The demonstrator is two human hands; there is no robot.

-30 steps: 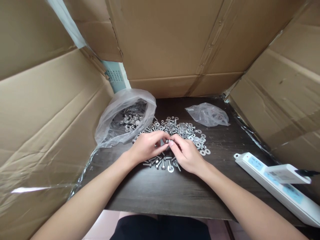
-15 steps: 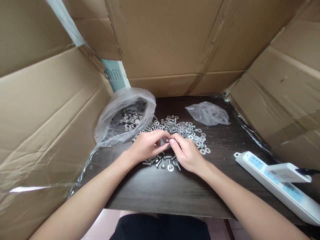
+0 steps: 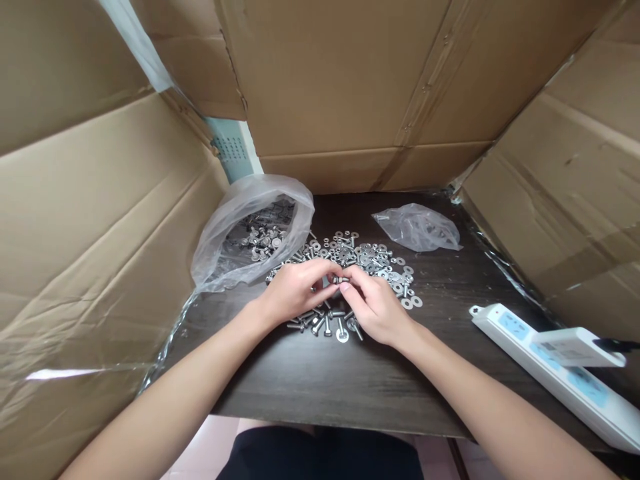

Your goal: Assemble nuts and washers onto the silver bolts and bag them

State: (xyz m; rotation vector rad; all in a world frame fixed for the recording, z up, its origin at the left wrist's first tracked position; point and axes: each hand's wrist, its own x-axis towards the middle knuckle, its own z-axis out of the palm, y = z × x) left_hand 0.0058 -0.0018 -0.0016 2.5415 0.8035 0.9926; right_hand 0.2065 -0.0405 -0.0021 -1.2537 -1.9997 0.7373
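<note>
My left hand (image 3: 296, 288) is closed in a pinch, thumb and forefinger around the head end of a small metal bolt (image 3: 341, 280). From the right, the fingertips of my right hand (image 3: 379, 308) close on the bolt's other end. What look like a nut or washers sit on its shank, partly hidden by the fingers. Both hands hover over a spread pile of loose washers, nuts and bolts (image 3: 373, 257). Just below the fingers lies a row of bolts (image 3: 327, 325), one with a large washer (image 3: 342, 335).
An open clear plastic bag (image 3: 210, 257) with bolts inside stands at the left. A smaller clear bag (image 3: 417, 227) lies at the back right. A white power strip (image 3: 540, 360) with a plug in it runs along the right. Cardboard walls (image 3: 350, 80) enclose the dark table (image 3: 320, 387).
My right fingertips have shifted slightly, so more of the bolt shows between the two hands. The left hand keeps its pinch. The whole view has moved a little.
</note>
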